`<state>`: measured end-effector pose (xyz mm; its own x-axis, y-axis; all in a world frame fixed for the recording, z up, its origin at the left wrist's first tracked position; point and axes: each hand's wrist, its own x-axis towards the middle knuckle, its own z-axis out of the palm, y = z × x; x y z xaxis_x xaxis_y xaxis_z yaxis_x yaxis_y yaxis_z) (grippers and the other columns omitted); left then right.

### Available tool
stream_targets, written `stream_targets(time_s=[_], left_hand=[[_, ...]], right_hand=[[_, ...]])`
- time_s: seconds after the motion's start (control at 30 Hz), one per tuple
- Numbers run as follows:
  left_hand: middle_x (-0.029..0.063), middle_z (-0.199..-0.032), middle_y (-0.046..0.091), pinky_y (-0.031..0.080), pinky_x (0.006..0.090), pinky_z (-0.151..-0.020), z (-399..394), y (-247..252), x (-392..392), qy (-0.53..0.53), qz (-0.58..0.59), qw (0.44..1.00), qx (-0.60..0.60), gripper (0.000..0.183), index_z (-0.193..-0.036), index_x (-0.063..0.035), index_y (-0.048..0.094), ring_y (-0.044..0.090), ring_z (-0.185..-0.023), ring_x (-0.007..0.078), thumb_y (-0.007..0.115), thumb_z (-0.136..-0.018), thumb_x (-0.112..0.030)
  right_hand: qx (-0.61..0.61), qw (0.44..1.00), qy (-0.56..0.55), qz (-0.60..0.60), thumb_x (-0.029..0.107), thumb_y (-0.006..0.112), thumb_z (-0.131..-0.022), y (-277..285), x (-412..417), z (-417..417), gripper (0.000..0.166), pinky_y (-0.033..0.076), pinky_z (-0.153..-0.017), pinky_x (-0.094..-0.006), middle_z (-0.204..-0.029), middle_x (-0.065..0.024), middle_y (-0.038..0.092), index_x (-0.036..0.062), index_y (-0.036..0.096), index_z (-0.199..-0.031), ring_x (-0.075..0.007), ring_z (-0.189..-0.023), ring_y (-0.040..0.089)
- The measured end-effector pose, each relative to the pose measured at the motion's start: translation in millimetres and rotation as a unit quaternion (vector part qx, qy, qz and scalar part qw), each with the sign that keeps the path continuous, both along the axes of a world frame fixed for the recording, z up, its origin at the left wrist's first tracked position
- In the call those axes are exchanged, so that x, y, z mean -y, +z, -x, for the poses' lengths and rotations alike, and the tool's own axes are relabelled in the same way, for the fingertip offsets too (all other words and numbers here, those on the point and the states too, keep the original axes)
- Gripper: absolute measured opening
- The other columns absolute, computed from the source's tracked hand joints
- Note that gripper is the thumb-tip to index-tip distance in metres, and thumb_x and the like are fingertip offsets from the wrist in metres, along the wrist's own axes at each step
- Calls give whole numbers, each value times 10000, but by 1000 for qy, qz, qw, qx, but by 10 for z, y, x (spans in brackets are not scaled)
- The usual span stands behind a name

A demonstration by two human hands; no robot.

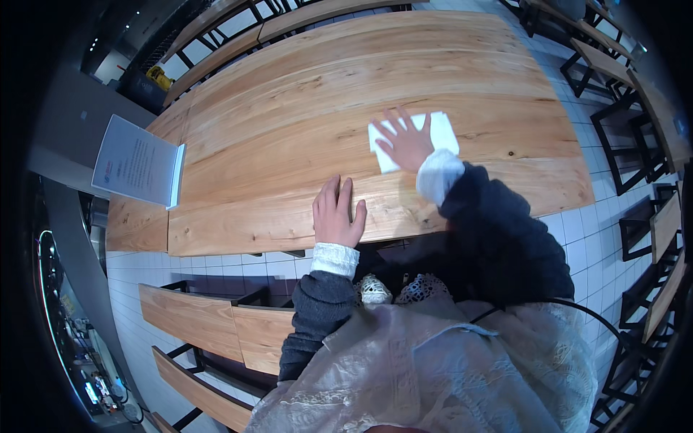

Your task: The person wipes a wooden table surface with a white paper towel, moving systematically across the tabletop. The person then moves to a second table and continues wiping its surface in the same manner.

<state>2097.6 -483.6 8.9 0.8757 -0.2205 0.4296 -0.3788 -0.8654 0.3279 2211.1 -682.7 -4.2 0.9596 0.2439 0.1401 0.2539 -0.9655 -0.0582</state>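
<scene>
My right hand (407, 142) lies palm down on a folded white cloth or paper wipe (445, 135), its fingers spread wide. The wipe rests flat on a long wooden table (281, 124). Nearer the table's front edge, my left hand (337, 214) is laid flat on the bare wood, thumb apart, with nothing in it. Both wrists show white cuffs below dark sleeves. What is under my right palm is hidden.
A clear stand with a printed sheet (135, 159) stands at the table's left end. Wooden benches (189, 319) with black frames are at the lower left, with more seats (606, 65) along the right. Behind the far left corner is a dark bin with something yellow (158, 77).
</scene>
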Motion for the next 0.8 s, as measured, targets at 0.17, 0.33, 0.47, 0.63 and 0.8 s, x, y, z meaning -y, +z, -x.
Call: stream_targets(time_s=[0.17,0.33,0.47,0.63,0.8], left_hand=[[189,-1283,481,330,449,-1015,-6,-10,25,-34,61,997,22,368,-1222,-36,546,440,-1200,362,487,-877,-149],[211,-1248,495,345,453,-1016,102,108,343,-83,104,990,51,357,-1215,-6,518,446,-1196,377,458,-875,-97],[188,-1379,400,299,457,-1061,140,53,536,-69,53,996,-12,416,-1292,-39,468,379,-1286,329,466,-888,-139],[151,-1466,312,228,466,-1101,184,-49,519,-52,-52,995,-70,509,-1387,-105,398,286,-1366,275,476,-896,-218],[136,-1482,292,219,459,-1104,-8,-95,583,-26,-65,995,-65,521,-1408,-129,374,279,-1371,258,452,-907,-254]], right_hand=[[-4,1000,11,-22,456,314,-963,-30,-287,755,523,5,-981,-754,-1533,-40,202,268,279,-1450,-238,-1419,124],[-20,950,-14,-312,303,433,-934,68,-435,994,557,15,-1027,-699,-1535,-117,167,124,298,-1444,-285,-1429,56],[27,860,26,-508,216,455,-920,-55,-265,1027,551,90,-1110,-541,-1509,-162,214,69,303,-1429,-335,-1414,120],[-10,971,50,-235,176,478,-921,177,-29,1441,497,174,-1112,-470,-1484,-128,285,51,362,-1389,-250,-1375,268],[37,986,17,-162,226,474,-918,103,-72,1266,497,167,-1121,-449,-1473,-57,325,105,377,-1390,-172,-1375,264]])
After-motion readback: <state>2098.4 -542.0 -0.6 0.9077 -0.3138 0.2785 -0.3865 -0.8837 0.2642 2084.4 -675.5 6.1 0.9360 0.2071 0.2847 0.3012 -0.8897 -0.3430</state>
